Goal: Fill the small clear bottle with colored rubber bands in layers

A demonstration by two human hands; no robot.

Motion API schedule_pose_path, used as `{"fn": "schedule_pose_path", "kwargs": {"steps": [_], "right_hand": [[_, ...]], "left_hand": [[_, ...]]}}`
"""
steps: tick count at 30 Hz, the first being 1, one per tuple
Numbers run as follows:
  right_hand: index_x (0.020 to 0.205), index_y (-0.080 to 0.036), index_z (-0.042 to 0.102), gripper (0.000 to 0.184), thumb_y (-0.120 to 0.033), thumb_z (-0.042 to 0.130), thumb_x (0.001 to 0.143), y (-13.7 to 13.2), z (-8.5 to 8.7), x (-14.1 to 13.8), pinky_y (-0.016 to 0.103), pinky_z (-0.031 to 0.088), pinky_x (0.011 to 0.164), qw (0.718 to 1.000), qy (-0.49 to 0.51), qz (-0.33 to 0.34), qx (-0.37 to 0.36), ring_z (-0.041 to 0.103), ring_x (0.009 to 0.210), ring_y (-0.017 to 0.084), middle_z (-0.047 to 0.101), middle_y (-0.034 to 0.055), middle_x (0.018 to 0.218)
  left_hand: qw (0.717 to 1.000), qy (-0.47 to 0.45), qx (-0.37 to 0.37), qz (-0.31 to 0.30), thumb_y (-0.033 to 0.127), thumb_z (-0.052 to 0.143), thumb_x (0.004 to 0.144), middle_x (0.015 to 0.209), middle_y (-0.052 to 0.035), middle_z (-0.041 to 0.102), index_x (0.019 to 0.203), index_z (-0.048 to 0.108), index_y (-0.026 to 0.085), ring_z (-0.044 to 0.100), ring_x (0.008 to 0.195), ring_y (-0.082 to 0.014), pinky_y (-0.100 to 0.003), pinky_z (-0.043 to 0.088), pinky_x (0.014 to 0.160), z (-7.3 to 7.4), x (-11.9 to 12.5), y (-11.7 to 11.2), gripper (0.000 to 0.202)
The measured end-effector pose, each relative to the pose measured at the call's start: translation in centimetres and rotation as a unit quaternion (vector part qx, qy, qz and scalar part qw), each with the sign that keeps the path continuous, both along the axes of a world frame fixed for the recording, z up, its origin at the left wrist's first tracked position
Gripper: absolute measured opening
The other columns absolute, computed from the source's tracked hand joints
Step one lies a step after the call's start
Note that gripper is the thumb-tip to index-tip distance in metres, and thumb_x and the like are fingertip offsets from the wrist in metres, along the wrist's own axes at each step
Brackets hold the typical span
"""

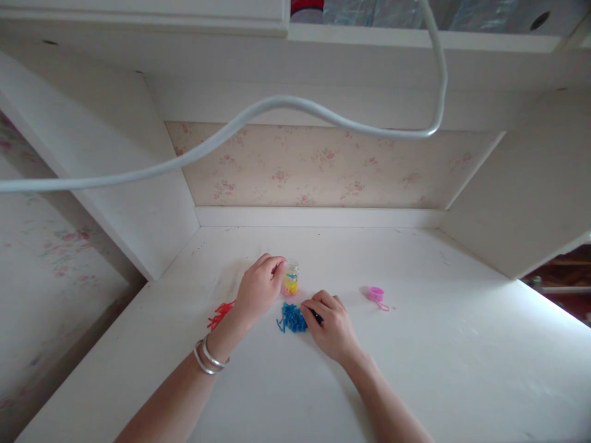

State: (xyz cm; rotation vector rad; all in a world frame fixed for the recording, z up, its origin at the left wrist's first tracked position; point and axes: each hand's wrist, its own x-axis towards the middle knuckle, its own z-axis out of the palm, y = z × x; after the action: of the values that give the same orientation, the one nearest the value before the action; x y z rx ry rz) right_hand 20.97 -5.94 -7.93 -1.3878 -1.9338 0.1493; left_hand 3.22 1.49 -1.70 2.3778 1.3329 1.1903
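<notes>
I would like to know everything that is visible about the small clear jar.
The small clear jar looks like glass or plastic; I cannot tell which. It stands upright on the white tabletop, just beyond the blue pile. Yellow pieces lie in its lower part, with a little blue above, and a pinkish tint shows near the base. No lid shows on top. The fingers of the left hand are at its upper left side; their exact grip is unclear.

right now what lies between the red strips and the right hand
In the head view, going from the red strips: the left wrist, white tabletop, then the pile of blue strips.
</notes>
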Motion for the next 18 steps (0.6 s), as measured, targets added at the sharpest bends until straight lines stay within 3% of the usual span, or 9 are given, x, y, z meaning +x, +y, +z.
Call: {"fn": "schedule_pose_path", "kwargs": {"steps": [4, 9, 13, 18], "right_hand": [[0.091, -0.026, 0.069, 0.018, -0.029, 0.051, 0.092, -0.2, 0.1, -0.1, 0.031, 0.033, 0.076, 0.999, -0.043, 0.015, -0.025, 0.053, 0.079, 0.015, 0.06, 0.0024, 0.085], [0.091, -0.028, 0.069, 0.012, -0.034, 0.061, 0.085, -0.4, 0.1, -0.4, 0.032, 0.03, 0.077, 0.992, -0.112, 0.033, -0.042, 0.051, 0.084, 0.017, 0.06, 0.0015, 0.085], [0.082, -0.025, 0.069, 0.013, -0.03, 0.059, 0.087, -0.4, -0.1, -0.6, 0.031, 0.029, 0.076, 0.991, -0.128, 0.038, -0.034, 0.05, 0.082, 0.016, 0.06, 0.0012, 0.081], [0.078, -0.024, 0.068, 0.017, -0.025, 0.054, 0.089, -0.2, -0.1, -0.6, 0.031, 0.03, 0.075, 0.991, -0.119, 0.046, -0.031, 0.051, 0.081, 0.016, 0.06, 0.0011, 0.079]], "left_hand": [[1.0, -0.022, -0.003, 0.011, 0.029, 0.044, 0.095, 0.083, -0.002, 0.061, 0.094, 0.062, 0.02, 0.057, 0.076, -0.0137, -0.025, 0.043, 0.069, -0.5, -1.1, -0.7, 0.021], [0.998, -0.03, -0.046, -0.001, 0.031, 0.043, 0.094, 0.082, -0.0018, 0.06, 0.094, 0.062, 0.02, 0.056, 0.073, -0.0133, -0.025, 0.043, 0.068, -2.7, -2.4, -2.3, 0.021], [0.991, 0.039, -0.124, -0.039, 0.031, 0.042, 0.094, 0.082, -0.0027, 0.062, 0.089, 0.063, 0.02, 0.058, 0.075, -0.0147, -0.026, 0.045, 0.07, -4.5, -2.9, -3.5, 0.024], [0.971, 0.121, -0.198, -0.064, 0.038, 0.051, 0.089, 0.09, -0.0025, 0.065, 0.086, 0.066, 0.022, 0.061, 0.079, -0.0161, -0.026, 0.045, 0.07, -5.4, -3.3, -4.4, 0.022]]}}
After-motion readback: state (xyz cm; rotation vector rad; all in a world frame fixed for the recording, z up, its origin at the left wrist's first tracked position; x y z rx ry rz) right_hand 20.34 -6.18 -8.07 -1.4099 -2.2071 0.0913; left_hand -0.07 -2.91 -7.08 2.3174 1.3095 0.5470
